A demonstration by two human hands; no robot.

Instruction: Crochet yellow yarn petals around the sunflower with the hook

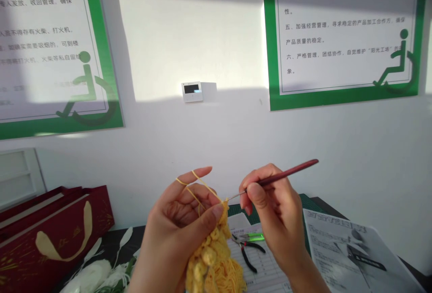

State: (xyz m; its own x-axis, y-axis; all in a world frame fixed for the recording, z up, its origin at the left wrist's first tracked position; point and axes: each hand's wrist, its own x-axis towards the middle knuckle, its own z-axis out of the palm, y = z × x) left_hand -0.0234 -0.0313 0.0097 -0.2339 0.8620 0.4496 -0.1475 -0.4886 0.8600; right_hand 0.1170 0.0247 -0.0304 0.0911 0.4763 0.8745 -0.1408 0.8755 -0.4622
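Observation:
My left hand [189, 216] pinches the top edge of a yellow crochet piece [211, 250] between thumb and fingers. Yellow yarn [204, 180] loops around its raised index finger and runs down to the stitches. In my right hand [275, 207] is a crochet hook [286, 170] with a dark red handle, gripped like a pencil. The hook's thin metal shaft points left, and its tip meets the top of the crochet piece near my left thumb. Below hangs a bundle of loose yellow strands [227, 277]; whether it joins the piece I cannot tell.
Pliers [248, 254] with black handles and a bright green tool [253, 237] lie on printed sheets [263, 279]. A green cutting mat [308, 203] is behind. White yarn [89, 277] and a dark red gift bag [64, 239] stand left. Another printed page [337, 257] lies right.

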